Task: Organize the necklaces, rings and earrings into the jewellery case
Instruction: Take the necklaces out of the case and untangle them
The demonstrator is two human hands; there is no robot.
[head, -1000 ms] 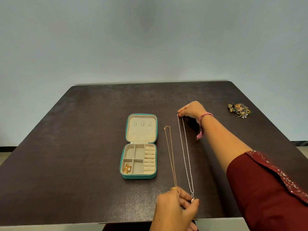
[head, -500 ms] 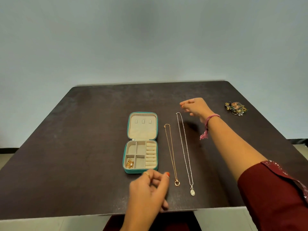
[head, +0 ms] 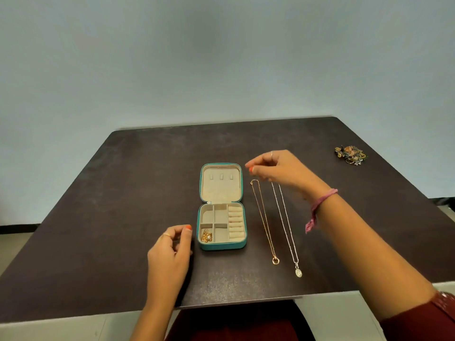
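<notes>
**Two chains laid straight, the case waiting open**

Nearest the viewer, the left hand is hovering over the dark, faintly mottled tabletop just beside the jewellery case, its fingers loosely curled and holding nothing. The case is lying open and flat: a teal shell with rounded corners, a soft beige lining, small square compartments on one side and a column of padded ring rolls on the other. A small gold piece with a pearl is sitting in the near left compartment.

Just to the right, the gold necklace and the silver necklace are lying side by side, apart from each other, each a fine double strand ending in a pendant at the near end, a ring on the gold one and an oval medal on the silver.

The right hand is hanging above the far ends of both chains, fingers relaxed, gripping nothing as far as can be seen. The next step is probably lifting the gold chain by its clasp; pinching there and raising it slowly should be keeping such thin links from knotting or catching the neighbouring strand.

Farthest off, a tangled heap of rings and earrings is sitting near the right edge.
</notes>
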